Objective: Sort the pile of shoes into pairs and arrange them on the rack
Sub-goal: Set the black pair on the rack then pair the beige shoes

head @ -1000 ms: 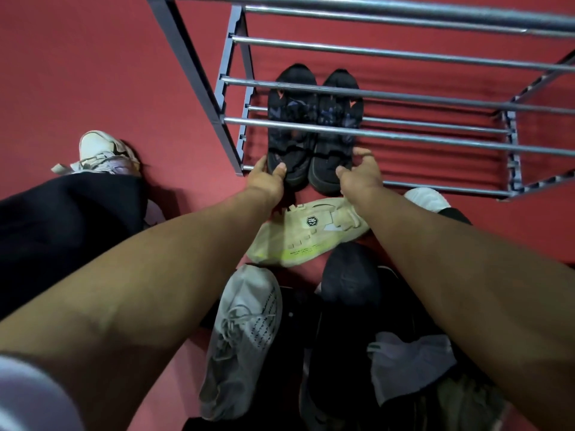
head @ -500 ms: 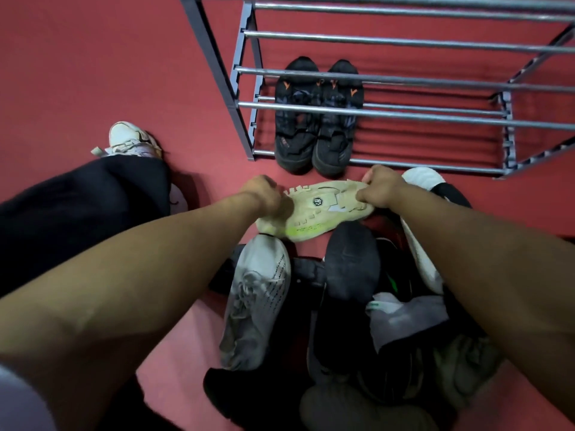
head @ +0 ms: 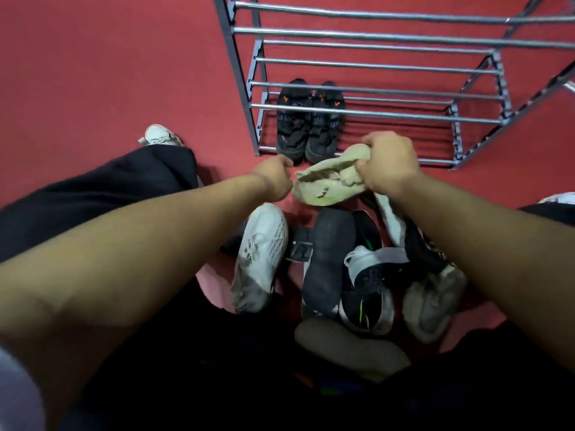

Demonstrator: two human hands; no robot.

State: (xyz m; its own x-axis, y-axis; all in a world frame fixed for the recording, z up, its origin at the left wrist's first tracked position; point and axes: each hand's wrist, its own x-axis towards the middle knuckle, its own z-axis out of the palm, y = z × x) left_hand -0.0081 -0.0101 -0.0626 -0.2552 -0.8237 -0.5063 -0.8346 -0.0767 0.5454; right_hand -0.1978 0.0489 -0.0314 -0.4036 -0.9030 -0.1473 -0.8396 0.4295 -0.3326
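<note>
My right hand (head: 390, 164) is closing its grip around the soft, crumpled upper of a cream sneaker (head: 326, 178) with yellow-green on its sole, holding it just in front of the metal shoe rack (head: 373, 113), while my left hand (head: 275, 178) is curling into a loose fist right beside its toe, gripping nothing I can see. A pair of black strapped shoes (head: 309, 129) is sitting on the rack's lowest chrome bars, and the pile of shoes (head: 348, 269), white mesh, dark knit and grey suede, is lying on the red carpet (head: 109, 73) below my arms.
</note>
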